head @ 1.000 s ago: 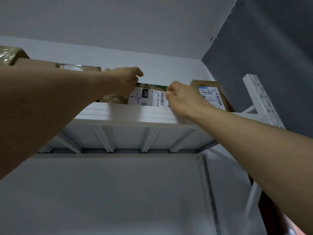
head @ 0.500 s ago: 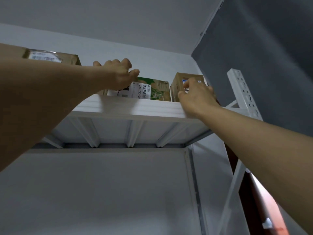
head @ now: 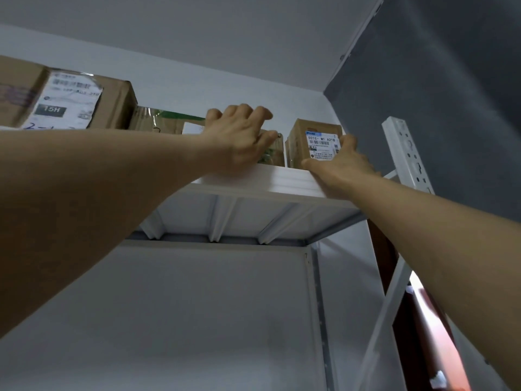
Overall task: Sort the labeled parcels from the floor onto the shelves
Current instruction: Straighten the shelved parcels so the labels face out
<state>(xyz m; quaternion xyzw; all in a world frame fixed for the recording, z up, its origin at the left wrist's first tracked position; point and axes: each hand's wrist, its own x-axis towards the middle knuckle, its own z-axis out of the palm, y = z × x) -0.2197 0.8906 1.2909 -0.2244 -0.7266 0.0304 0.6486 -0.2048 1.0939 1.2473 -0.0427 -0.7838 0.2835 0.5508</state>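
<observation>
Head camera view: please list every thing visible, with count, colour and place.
top shelf: one, white, overhead, bears all three parcels.
large box: one, brown with white label, left on the top shelf.
middle parcel: one, brown and green, between the two boxes.
small box: one, brown with white label, right end of the top shelf.
upright post: one, white, right of the top shelf.
left hand: one, grips the middle parcel from above.
right hand: one, holds the small box at its lower right.

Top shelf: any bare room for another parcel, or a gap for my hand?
Bare strip at the right end, between the small box and the white upright. A thin slit separates small box and green parcel. Leftward it's crowded: green parcel against the large box.
</observation>
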